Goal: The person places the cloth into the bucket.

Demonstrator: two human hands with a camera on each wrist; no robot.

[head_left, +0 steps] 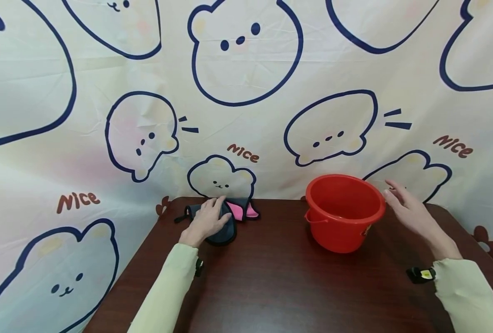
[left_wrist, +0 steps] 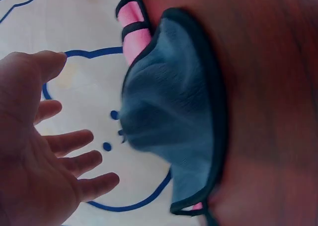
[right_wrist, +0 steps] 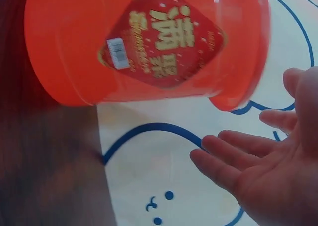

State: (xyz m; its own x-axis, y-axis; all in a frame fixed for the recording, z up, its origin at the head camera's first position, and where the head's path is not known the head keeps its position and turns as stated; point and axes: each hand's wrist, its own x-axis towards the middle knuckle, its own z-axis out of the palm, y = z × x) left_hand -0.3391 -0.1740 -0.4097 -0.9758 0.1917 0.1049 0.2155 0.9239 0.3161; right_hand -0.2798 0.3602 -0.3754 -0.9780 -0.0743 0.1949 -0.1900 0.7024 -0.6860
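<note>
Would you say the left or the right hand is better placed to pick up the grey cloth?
Left, probably. The left hand lies over the grey cloth, fingers open. The right hand hovers open beside the red bucket, across the table.

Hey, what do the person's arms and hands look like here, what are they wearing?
Both arms wear loose pale yellow-green long sleeves; the left sleeve and right sleeve end at the wrists. A small black device sits at each cuff, the right one with a yellow mark. The left hand and right hand are bare, without gloves.
</note>
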